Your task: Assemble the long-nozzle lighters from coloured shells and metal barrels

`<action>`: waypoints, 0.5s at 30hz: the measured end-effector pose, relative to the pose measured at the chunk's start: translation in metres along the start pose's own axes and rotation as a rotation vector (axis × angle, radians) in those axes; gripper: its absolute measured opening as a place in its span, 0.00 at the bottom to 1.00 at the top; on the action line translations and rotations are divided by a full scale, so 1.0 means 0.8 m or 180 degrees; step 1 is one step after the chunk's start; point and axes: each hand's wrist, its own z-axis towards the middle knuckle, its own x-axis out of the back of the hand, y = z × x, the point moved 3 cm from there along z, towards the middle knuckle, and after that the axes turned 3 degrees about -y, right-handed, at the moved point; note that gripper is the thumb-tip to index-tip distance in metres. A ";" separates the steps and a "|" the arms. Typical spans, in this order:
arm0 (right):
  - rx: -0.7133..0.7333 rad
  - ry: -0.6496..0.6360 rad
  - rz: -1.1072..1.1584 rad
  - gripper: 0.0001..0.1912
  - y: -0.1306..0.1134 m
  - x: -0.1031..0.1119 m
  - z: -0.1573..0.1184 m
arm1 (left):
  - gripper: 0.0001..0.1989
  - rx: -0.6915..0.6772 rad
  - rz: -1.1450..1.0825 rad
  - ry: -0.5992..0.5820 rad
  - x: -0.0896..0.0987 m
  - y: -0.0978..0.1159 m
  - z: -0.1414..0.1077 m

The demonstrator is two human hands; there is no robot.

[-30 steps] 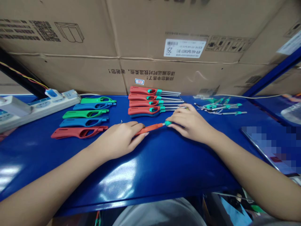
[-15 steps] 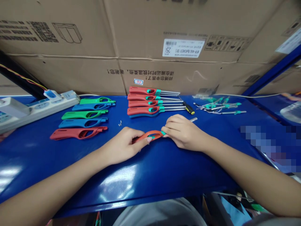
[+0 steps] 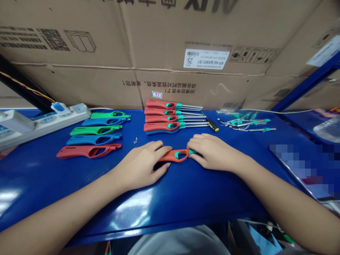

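Observation:
Between my two hands lies a red long-reach gas lighter [image 3: 174, 156] with a teal trigger, its flat side turned up just over the blue table. My left hand [image 3: 146, 161] is closed on the handle end, thumb along the near edge. With closed fingers my right hand [image 3: 211, 152] grips the teal collar at the other end; the barrel is hidden under that hand. Beyond my hands lie several red lighters [image 3: 162, 126] with metal barrels, stacked in a row. A few tiny screws [image 3: 135, 140] rest near my left fingers.
At the left lie handle shells in red [image 3: 77, 151], blue and green, beside a white power strip [image 3: 45, 124]. A black-and-yellow screwdriver [image 3: 212, 124] touches the lighter row. Metal barrels with teal parts and wires [image 3: 247, 122] lie at the right. A cardboard box [image 3: 159, 42] walls the back.
The lighter has turned from its edge onto its flat side and come lower. My right hand has shifted slightly right, and its fingers now cover the barrel.

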 end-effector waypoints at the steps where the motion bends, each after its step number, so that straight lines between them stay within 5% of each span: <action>1: -0.0121 -0.0146 0.0029 0.07 0.005 0.001 -0.002 | 0.21 0.0000 0.0053 -0.0009 0.000 -0.001 0.000; 8: -0.0504 -0.0530 0.0834 0.14 0.038 0.010 -0.017 | 0.20 0.0124 0.0162 -0.0138 0.003 -0.008 0.000; 12: -0.0378 -0.0363 0.1210 0.14 0.052 0.014 -0.023 | 0.19 0.0101 0.0159 -0.0146 0.003 -0.009 -0.001; 15: -0.0736 -0.0117 0.0749 0.13 0.070 0.014 -0.025 | 0.20 0.0147 0.0149 -0.0168 0.001 -0.010 -0.001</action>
